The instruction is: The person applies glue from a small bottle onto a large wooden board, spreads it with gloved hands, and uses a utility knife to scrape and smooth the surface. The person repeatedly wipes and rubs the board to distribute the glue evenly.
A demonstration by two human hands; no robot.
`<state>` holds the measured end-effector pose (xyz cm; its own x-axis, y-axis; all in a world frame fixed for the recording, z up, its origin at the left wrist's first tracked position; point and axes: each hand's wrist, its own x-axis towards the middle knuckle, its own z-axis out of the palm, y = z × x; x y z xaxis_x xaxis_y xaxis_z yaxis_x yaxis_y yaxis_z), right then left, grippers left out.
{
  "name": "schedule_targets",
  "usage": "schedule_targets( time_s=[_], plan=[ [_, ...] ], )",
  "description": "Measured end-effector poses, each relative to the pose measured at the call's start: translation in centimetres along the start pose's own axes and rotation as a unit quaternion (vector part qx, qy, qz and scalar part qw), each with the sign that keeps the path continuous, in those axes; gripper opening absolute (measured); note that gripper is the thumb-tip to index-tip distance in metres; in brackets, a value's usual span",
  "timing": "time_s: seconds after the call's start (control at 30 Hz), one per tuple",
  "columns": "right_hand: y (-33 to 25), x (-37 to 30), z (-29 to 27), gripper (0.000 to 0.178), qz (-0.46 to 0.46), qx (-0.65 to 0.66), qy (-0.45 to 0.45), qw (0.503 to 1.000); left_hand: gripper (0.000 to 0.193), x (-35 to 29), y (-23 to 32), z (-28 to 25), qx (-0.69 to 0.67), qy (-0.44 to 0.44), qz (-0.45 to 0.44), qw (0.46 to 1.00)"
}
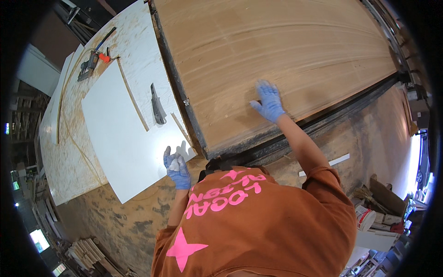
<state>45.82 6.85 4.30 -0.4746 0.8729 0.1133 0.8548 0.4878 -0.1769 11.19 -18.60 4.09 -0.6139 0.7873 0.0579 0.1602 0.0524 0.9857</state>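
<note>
My right hand (pixel 269 101), in a blue glove, lies with fingers stretched out on a large dusty brown board (pixel 277 55). Faint curved streaks run across the board's surface. My left hand (pixel 177 171), gloved too, is at the near edge of a white sheet (pixel 124 138), its fingers curled around a small crumpled whitish wad (pixel 174 165) whose kind I cannot make out. Beyond it on the sheet lie a black utility knife (pixel 157 105) and a thin wooden strip (pixel 133 94). A shorter strip (pixel 182 128) lies by the board's dark frame.
A nail gun (pixel 89 66) with an orange-red part and a thin hose (pixel 66 108) lies on the dusty white table (pixel 134 27). A dark metal rail (pixel 350 92) edges the board. On the floor are a white strip (pixel 339 159), a white bucket (pixel 365 218) and stacked wood pieces (pixel 87 253).
</note>
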Motion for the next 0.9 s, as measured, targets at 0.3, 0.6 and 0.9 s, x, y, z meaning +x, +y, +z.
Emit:
schedule_targets(
  time_s=[0.3,0.6,0.9],
  plan=[
    [7.6,4.9,-0.8,0.061,0.074,-0.039,-0.023,0.996,0.025,-0.4,2.2,-0.4,0.008,0.010,-0.014,1.000],
    [11.8,-0.4,-1.7,0.060,0.250,-0.103,-0.019,0.962,0.025,-0.5,2.5,1.1,0.141,-0.015,0.049,0.989],
    [6.2,-3.4,-3.4,0.058,0.140,-0.116,0.003,0.983,0.025,0.8,5.2,4.1,0.066,-0.047,0.050,0.995]
  ],
)
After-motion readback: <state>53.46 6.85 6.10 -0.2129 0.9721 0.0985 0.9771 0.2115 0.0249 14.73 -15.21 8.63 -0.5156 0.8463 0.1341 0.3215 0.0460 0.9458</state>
